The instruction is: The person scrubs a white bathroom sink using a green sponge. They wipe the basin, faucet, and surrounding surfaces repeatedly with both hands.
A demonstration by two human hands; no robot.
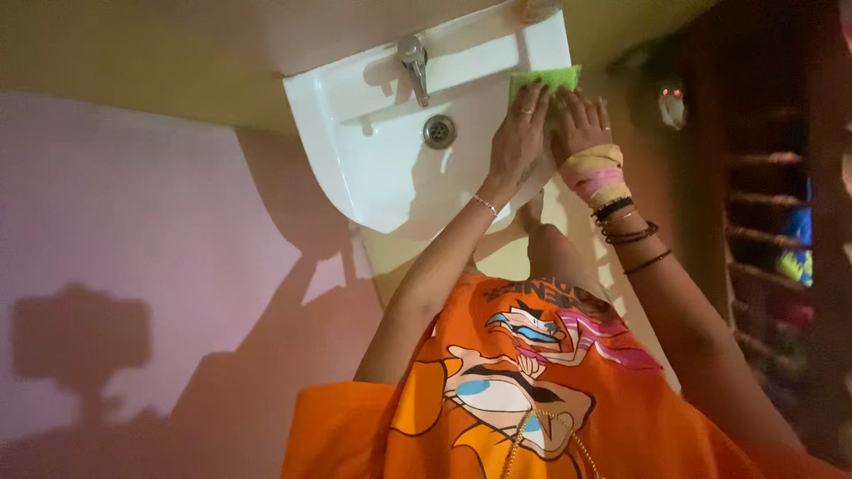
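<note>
Seen from a camera worn on the head and looking steeply down, a white wash basin (373, 168) is mounted on a yellow wall, and both of the person's arms are stretched out to its right-hand rim. A green sponge (543, 80) is pressed against that rim, near the back corner of the basin. The left hand (519, 133) is laid flat over the sponge's lower edge, fingers (530, 105) extended and close together, a ring worn on one of them and a thin bracelet at the wrist. The right hand (581, 124) is set just beside it, touching the sponge too, its fingers (577, 106) spread slightly and bent down over the sponge; whether the sponge is truly gripped cannot be told. A striped wrap and several dark bangles are worn on the right wrist. A metal tap (414, 64) is fixed at the back of the basin, with the round drain (438, 131) just below it. An orange cartoon-print shirt (524, 390) fills the lower part of the view. Dark wooden shelves (781, 222) are seen at the right.
</note>
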